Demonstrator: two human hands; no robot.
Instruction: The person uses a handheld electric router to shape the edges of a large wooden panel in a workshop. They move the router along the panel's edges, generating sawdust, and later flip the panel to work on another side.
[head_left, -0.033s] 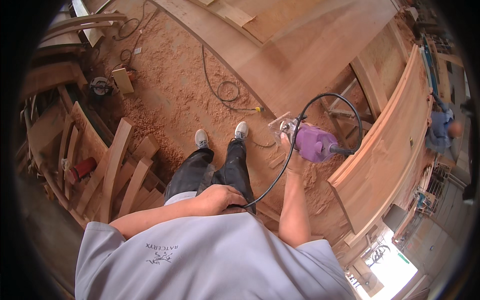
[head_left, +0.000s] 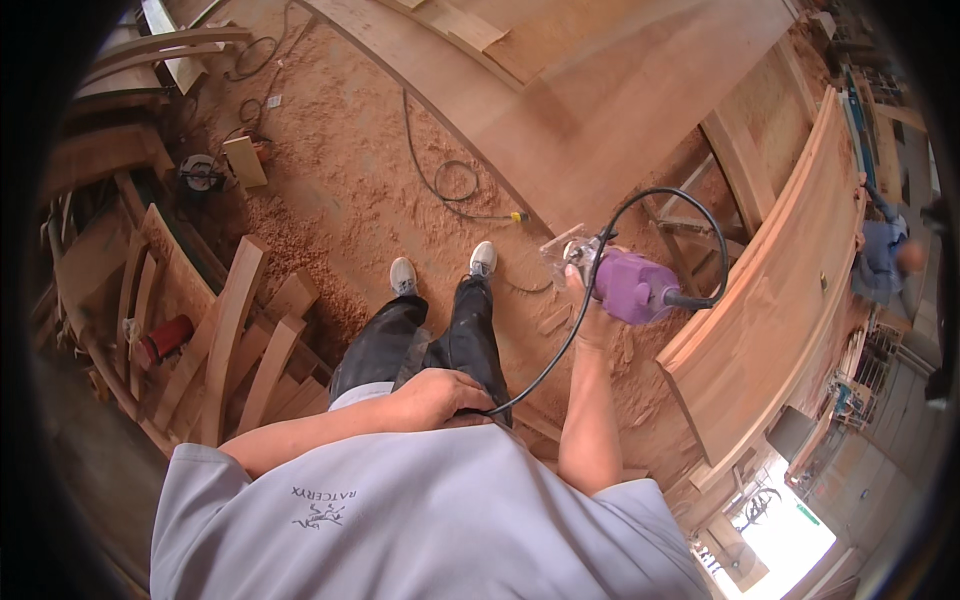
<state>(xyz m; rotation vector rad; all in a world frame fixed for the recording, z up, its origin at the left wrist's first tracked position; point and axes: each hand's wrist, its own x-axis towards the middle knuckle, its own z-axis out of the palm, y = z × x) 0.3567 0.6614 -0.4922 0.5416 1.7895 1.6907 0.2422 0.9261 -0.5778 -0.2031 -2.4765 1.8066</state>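
My right hand (head_left: 594, 318) is closed around a purple handheld trim router (head_left: 632, 287), held out to the right near the corner of a large wooden panel (head_left: 590, 130). The router's metal collar and clear base point left, toward the panel's corner; whether they touch it I cannot tell. From the router's back end a black power cord (head_left: 548, 368) loops over and runs down to my waist. There my left hand (head_left: 437, 396) is closed on the cord, its fingertips partly hidden under the hand.
Curved wooden pieces (head_left: 232, 330) are piled at left, with a red cylinder (head_left: 167, 340) among them. A circular saw (head_left: 203, 173) lies on the sawdust-covered floor. Another cord with a yellow end (head_left: 519, 217) lies ahead. Stacked curved panels (head_left: 760, 330) stand right; a person (head_left: 880, 258) is beyond.
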